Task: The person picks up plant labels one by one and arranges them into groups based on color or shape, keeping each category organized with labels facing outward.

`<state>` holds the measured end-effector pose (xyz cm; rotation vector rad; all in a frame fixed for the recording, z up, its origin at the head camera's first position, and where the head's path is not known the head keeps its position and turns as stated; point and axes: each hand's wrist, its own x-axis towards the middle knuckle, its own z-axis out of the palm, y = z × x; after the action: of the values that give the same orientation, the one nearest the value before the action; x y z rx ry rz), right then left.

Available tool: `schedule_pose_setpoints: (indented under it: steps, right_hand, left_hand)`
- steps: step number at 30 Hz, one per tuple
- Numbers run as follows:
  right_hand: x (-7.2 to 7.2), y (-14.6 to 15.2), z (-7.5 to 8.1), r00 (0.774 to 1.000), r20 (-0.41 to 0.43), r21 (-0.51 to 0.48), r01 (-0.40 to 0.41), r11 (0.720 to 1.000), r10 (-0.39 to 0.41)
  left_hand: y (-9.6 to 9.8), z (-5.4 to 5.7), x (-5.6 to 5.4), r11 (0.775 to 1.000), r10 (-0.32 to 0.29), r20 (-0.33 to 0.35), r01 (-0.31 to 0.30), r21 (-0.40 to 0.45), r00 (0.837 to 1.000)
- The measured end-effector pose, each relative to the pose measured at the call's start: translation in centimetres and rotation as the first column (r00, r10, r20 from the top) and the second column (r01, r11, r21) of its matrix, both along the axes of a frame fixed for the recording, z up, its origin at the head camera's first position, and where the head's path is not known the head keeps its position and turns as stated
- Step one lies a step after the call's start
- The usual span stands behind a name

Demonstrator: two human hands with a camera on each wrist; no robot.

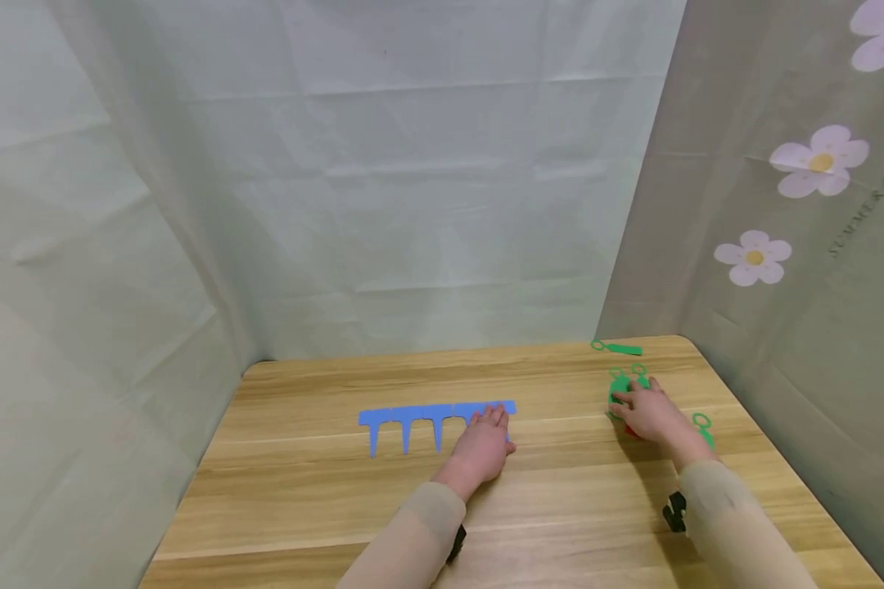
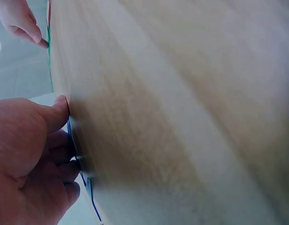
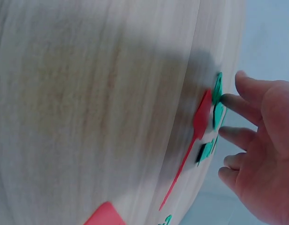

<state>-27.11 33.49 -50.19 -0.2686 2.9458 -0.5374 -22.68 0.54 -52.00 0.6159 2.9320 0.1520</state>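
Observation:
Several flat blue T-shaped plant labels [image 1: 407, 414] lie side by side in a row on the table, stems toward me. My left hand [image 1: 484, 446] rests over the right end of that row, its fingers extended and partly covering the labels. Farther right, my right hand [image 1: 656, 415] reaches over flat green tags with ring ends [image 1: 619, 384]. Two fingertips touch or nearly touch a green tag [image 3: 218, 115] in the right wrist view, and nothing is gripped. A red pointed label with a thin stem [image 3: 201, 117] lies beside the green ones, mostly hidden by the hand in the head view.
Another green tag [image 1: 622, 349] lies near the table's back edge. One more green ring-ended tag [image 1: 702, 421] is partly hidden behind the right wrist. A second red piece [image 3: 106, 215] shows in the right wrist view. Fabric walls [image 1: 427, 204] enclose the wooden table [image 1: 287, 491].

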Motion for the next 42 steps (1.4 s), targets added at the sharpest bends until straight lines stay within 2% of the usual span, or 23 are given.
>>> schedule_pose_setpoints:
  steps: [6,10,13,18,21,27,30,36,42]
  right_hand:
    - [0.2,-0.2,0.1,0.999,-0.036,-0.063,-0.036,0.997,0.034]
    - [0.8,0.7,0.4,0.996,-0.085,-0.061,-0.035,0.998,0.029]
    - [1.2,1.6,0.5,0.993,-0.112,-0.021,-0.040,0.999,0.037]
    - [1.8,2.4,0.7,0.997,-0.073,0.058,-0.027,0.998,0.031]
    - [2.3,2.4,0.9,0.999,-0.054,0.100,-0.005,0.995,0.010]
    - [2.9,1.5,1.1,0.995,-0.071,0.148,0.079,0.986,-0.069]
    - [3.1,0.9,1.2,0.991,-0.085,0.161,0.112,0.981,-0.099]
    - [3.0,-0.2,1.3,0.988,-0.113,0.210,0.123,0.970,-0.101]
    - [2.7,-0.7,1.4,0.988,-0.100,0.244,0.143,0.959,-0.122]
  left_hand:
    - [0.0,0.1,0.1,1.000,-0.001,-0.002,0.001,-0.001,1.000]
    - [-0.1,0.3,0.1,1.000,-0.004,-0.004,0.004,-0.010,1.000]
    - [-0.1,0.3,0.2,1.000,-0.005,-0.009,0.005,-0.017,1.000]
    - [-0.1,0.4,0.3,1.000,-0.006,-0.018,0.006,-0.023,1.000]
    - [-0.2,0.3,0.3,1.000,-0.005,-0.016,0.005,-0.021,1.000]
    - [0.0,0.2,0.3,1.000,-0.009,-0.010,0.009,-0.012,1.000]
    - [0.0,0.2,0.2,1.000,-0.007,-0.007,0.007,-0.016,1.000]
    - [0.2,0.1,0.1,1.000,-0.002,-0.008,0.002,-0.024,1.000]
    - [0.2,0.1,0.2,1.000,0.008,0.004,-0.008,-0.022,1.000]
